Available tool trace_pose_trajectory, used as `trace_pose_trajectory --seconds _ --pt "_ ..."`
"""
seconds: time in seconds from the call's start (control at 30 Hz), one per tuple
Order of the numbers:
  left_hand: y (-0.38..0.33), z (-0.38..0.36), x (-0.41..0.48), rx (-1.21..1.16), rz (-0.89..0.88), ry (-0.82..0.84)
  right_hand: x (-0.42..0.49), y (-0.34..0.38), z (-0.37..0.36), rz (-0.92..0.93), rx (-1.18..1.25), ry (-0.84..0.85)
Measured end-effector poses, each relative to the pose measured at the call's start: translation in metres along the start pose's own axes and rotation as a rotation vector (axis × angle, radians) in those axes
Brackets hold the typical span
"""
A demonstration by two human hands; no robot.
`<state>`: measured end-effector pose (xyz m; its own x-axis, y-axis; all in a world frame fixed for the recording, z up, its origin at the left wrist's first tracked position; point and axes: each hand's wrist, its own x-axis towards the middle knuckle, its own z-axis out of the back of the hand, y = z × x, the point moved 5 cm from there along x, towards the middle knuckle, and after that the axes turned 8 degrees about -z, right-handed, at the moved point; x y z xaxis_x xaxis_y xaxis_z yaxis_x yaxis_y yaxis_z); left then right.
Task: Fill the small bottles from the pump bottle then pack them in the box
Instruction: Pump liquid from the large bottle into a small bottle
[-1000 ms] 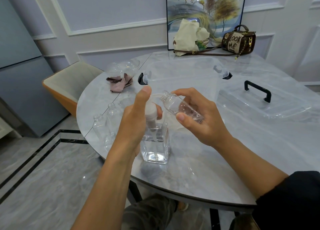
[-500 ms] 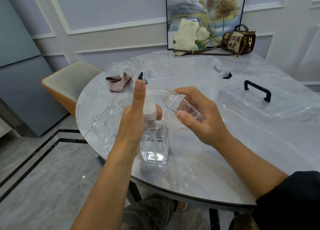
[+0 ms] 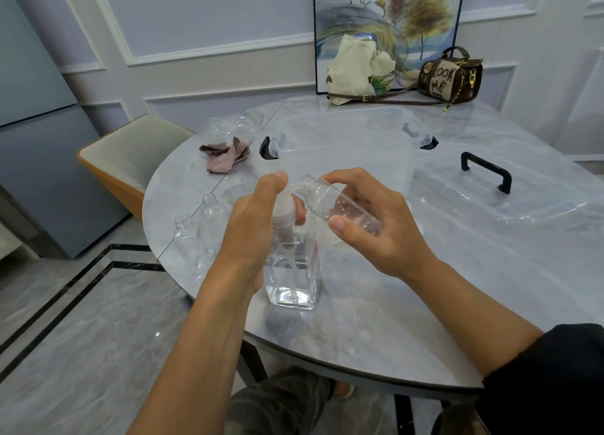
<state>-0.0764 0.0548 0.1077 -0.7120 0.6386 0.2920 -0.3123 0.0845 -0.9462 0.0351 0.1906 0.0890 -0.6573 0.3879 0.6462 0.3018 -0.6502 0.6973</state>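
Handbag point(image 3: 449, 75) w/ "LOOK ME", prob.

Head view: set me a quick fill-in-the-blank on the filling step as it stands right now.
1. The right hand holds a small bottle tilted toward the pump, its mouth open with no ____ on it.
2. The left hand grips the pump bottle, its ____ resting on top of the pump head.
3. The lid, which has a black ____, lies on the table to the right of the box.

Missing words: cap; thumb; handle.
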Motion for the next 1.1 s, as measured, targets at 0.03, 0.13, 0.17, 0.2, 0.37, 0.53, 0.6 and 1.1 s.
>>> trace_pose_trajectory --seconds 0.03,0.13,0.17,0.2,0.37,0.53,0.6,1.1 --pt "0.0004 0.0 0.0003 0.001 0.002 0.001 -0.0001 -0.0002 -0.0003 0.0 -0.004 0.004" --pt "0.0008 0.0004 0.0008 -0.008 0.0 0.007 -0.0002 -0.0007 -0.0004 -0.001 -0.009 0.004" --pt "0.0003 0.0001 0.0008 -0.012 0.001 0.007 -0.0001 -0.0007 -0.0004 -0.001 -0.011 0.002" --pt "-0.0002 -0.0004 0.0002 -0.016 0.005 0.007 -0.0003 -0.0006 -0.0004 -0.002 -0.012 0.001" --pt "-0.0002 -0.0006 -0.0025 -0.026 0.013 -0.011 0.0003 0.0009 0.0022 -0.015 0.029 -0.022" --pt "0.0016 -0.0008 -0.0035 -0.048 0.023 -0.044 0.0005 0.0015 0.0041 -0.007 0.027 -0.048" --pt "0.003 -0.0005 -0.003 -0.038 0.022 -0.047 -0.0002 0.001 0.004 0.008 0.027 -0.064" --pt "0.0015 0.0001 -0.0042 -0.042 0.021 -0.067 0.0005 -0.0025 0.0048 -0.001 -0.031 -0.083"
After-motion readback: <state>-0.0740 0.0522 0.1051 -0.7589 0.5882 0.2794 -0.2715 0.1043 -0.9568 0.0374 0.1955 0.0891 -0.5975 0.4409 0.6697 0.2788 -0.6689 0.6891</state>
